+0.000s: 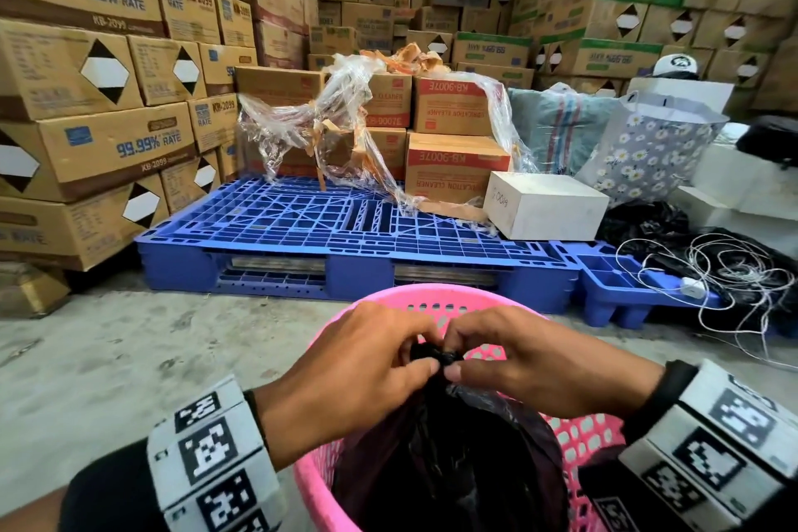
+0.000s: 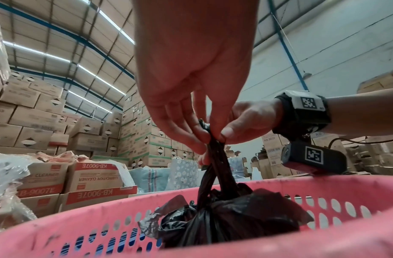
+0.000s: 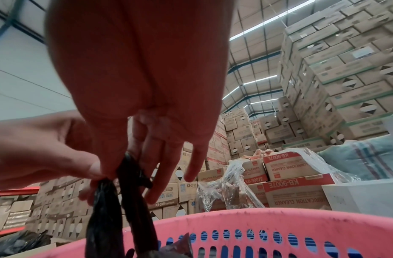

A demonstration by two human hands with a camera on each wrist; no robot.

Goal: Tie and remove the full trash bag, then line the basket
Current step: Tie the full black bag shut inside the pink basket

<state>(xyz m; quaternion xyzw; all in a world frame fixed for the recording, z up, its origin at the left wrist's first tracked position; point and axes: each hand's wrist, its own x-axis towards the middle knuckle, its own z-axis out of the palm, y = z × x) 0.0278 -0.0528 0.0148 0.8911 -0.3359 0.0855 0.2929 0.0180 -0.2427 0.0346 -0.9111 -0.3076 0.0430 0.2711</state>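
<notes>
Both hands work right above the pink basket (image 1: 583, 441). Left hand (image 1: 358, 363) and right hand (image 1: 531, 367) each pinch a twisted tail of the black trash bag (image 1: 449, 462), fingertips meeting at the knot; bag body sits below them, inside the basket. Risks, imo: thin tails could slip or tear w/ a hard pull, leaving the knot loose. Lifting w/o steadying the basket could drag it up too.

A grey concrete floor (image 1: 108, 359) carries the pink basket (image 1: 587, 441) (perforated) and a blue pallet (image 1: 302, 229).
</notes>
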